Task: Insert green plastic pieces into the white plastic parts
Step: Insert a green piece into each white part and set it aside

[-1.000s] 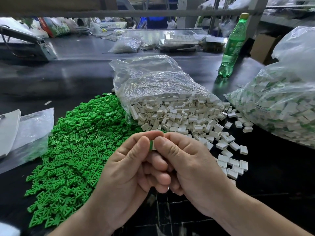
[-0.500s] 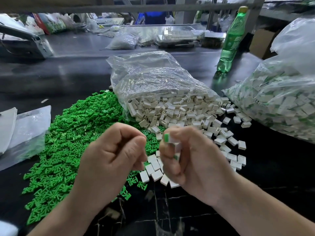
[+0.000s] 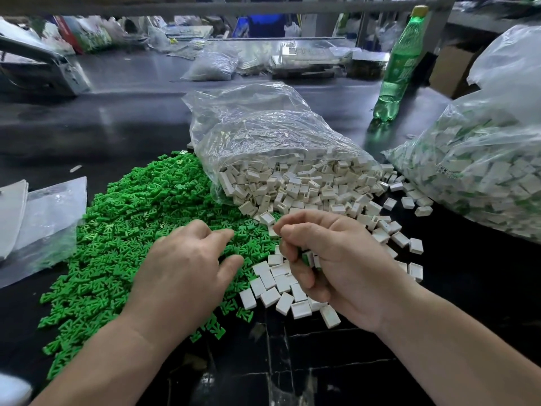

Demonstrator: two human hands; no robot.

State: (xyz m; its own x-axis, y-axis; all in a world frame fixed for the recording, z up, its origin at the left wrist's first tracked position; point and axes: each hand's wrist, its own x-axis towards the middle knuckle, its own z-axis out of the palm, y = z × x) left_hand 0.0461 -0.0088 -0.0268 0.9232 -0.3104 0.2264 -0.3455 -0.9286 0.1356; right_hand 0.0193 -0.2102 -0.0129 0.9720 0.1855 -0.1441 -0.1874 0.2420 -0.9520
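A wide heap of small green plastic pieces [image 3: 123, 218] covers the dark table at the left. White box-shaped parts [image 3: 304, 186] spill from a clear bag [image 3: 263, 133] in the middle, and several lie loose near my hands. My left hand [image 3: 187, 268] rests palm down over the green heap with its fingers spread and nothing visibly held. My right hand [image 3: 330, 259] is curled, cupping a few assembled white parts with green inserts [image 3: 310, 257] in its palm, above the loose white parts [image 3: 278, 288].
A large bag of finished white-and-green parts [image 3: 480, 171] lies at the right. A green soda bottle [image 3: 395, 71] stands behind it. Flat clear bags [image 3: 44, 218] lie at the left edge. More bags and clutter sit at the table's far side.
My hands were together pressing a green piece into a white part. They have separated: the left has dropped flat onto the green heap, and the right keeps the joined part in its palm.
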